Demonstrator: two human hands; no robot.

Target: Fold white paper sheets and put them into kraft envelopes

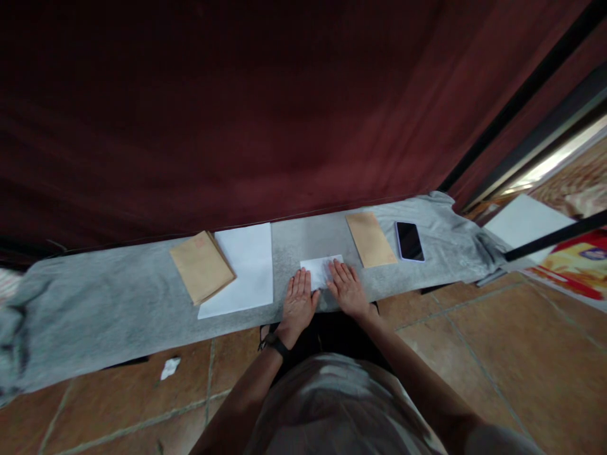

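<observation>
A small folded sheet of white paper lies flat on the grey cloth in front of me. My left hand rests on its left side, fingers stretched out and flat. On the paper's right edge my right hand lies flat too, its fingers a little apart. Neither hand grips anything. To the right is a single brown envelope. On the left, a stack of brown envelopes partly covers a pile of white paper sheets.
The grey cloth covers a long narrow bench or table against a dark red curtain. A phone lies at the right. On the tiled floor is a crumpled white scrap. A red and yellow package shows at far right.
</observation>
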